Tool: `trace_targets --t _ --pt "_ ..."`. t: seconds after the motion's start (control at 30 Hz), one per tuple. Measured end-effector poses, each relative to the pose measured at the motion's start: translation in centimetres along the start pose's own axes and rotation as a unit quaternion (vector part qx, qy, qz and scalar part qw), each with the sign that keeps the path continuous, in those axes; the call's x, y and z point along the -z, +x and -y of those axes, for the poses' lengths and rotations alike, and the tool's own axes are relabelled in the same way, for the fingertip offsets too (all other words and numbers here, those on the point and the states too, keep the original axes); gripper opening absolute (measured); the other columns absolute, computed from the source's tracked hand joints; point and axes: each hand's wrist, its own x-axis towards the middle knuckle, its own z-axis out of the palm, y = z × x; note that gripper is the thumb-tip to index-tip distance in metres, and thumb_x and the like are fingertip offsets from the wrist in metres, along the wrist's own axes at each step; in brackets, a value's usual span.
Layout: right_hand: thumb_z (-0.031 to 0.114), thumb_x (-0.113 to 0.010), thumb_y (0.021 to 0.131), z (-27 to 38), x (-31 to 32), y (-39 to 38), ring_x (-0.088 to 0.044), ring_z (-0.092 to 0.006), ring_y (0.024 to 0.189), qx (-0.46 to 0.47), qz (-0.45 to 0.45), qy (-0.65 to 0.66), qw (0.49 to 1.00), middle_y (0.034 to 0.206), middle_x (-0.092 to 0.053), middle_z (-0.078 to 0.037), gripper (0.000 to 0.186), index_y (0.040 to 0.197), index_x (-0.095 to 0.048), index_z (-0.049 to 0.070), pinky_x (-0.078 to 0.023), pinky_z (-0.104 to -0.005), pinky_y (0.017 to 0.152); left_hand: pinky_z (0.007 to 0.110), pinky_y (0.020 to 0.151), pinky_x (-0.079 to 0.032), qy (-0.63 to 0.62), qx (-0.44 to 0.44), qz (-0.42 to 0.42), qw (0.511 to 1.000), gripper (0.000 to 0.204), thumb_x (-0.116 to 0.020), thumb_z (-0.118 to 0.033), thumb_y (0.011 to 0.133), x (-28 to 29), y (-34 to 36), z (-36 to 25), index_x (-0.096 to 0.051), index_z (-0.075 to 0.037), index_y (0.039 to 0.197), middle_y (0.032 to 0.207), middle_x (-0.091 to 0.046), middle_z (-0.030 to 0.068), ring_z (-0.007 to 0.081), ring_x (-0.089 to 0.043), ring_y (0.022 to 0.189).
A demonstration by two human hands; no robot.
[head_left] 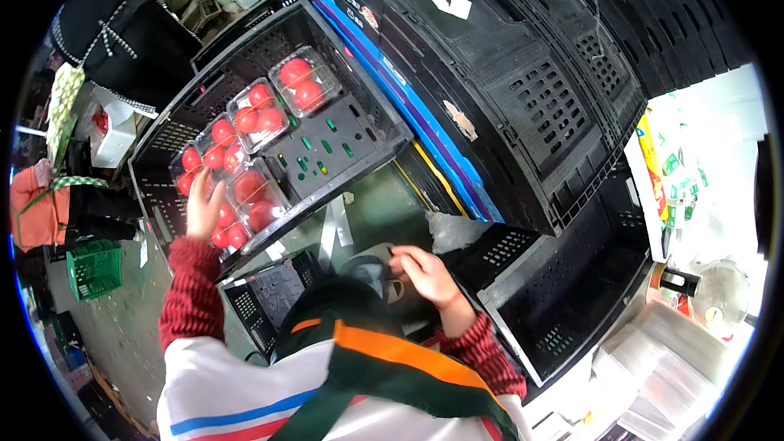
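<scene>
My left hand reaches into a black plastic crate and rests on a clear clamshell pack of red tomatoes at its near left side. Several more clear tomato packs lie in a row along the crate's left wall. My right hand hovers near my chest over a dark grey object, fingers curled, with nothing visibly held. Both sleeves are red and black striped.
A tall stack of folded black crates with blue edges fills the upper right. An open black crate stands at the right. Stacks of empty clear clamshells lie lower right. A green basket sits on the floor at left.
</scene>
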Motion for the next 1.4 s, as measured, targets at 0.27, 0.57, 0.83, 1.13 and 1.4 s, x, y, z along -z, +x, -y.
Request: trace_targets --t 0.27,0.57,0.83,1.13,1.4 --pt "0.036 -0.036 0.105 -12.2 -3.6 16.5 -0.062 -0.0296 0.108 -0.232 -0.103 0.250 0.934 0.121 -0.061 -0.019 0.048 0.130 -0.049 -0.003 -0.050 -0.0434 0.093 0.041 0.104 -0.039 0.206 0.116 -0.174 0.956 0.064 -0.066 -0.023 0.090 11.7 -7.7 15.9 -0.039 0.001 0.143 0.134 -0.053 0.0182 0.0326 -0.050 0.122" --pt "0.042 -0.035 0.104 -18.5 -7.5 36.3 -0.053 -0.0294 0.122 -0.166 -0.106 0.479 0.856 0.135 -0.054 -0.015 0.050 0.133 -0.048 0.004 -0.043 -0.0475 0.103 0.020 0.062 -0.040 -0.183 0.365 -0.108 0.907 0.034 -0.060 -0.015 0.092 11.9 -5.2 13.7 -0.054 -0.008 0.125 0.097 -0.055 -0.0036 0.0043 -0.050 0.077" --pt "0.044 -0.035 0.103 -18.7 -9.8 35.1 -0.052 -0.0298 0.122 -0.152 -0.222 0.462 0.845 0.136 -0.053 -0.014 0.051 0.135 -0.047 0.006 -0.043 -0.0480 0.103 0.020 0.053 -0.033 -0.169 0.343 -0.057 0.922 0.043 -0.063 -0.013 0.084 12.5 -6.1 14.9 -0.055 -0.005 0.125 0.087 -0.056 -0.0036 0.0040 -0.044 0.060" --pt "0.046 -0.035 0.102 -18.0 -11.4 30.1 -0.052 -0.0302 0.122 -0.151 -0.267 0.449 0.839 0.138 -0.051 -0.012 0.052 0.136 -0.046 0.008 -0.043 -0.0485 0.103 0.023 0.072 -0.041 -0.158 0.345 -0.139 0.915 0.053 -0.064 -0.019 0.086 11.4 -6.5 14.0 -0.052 -0.003 0.135 0.114 -0.059 -0.0019 0.0059 -0.052 0.085" --pt "0.048 -0.035 0.102 -9.1 -9.0 23.2 -0.051 -0.0305 0.122 -0.139 -0.317 0.443 0.827 0.139 -0.050 -0.011 0.053 0.137 -0.046 0.009 -0.043 -0.0489 0.103 0.021 0.059 -0.033 -0.185 0.373 -0.132 0.899 0.027 -0.059 -0.011 0.091 10.9 -4.5 11.4 -0.058 -0.006 0.118 0.087 -0.054 -0.0057 0.0042 -0.042 0.067"
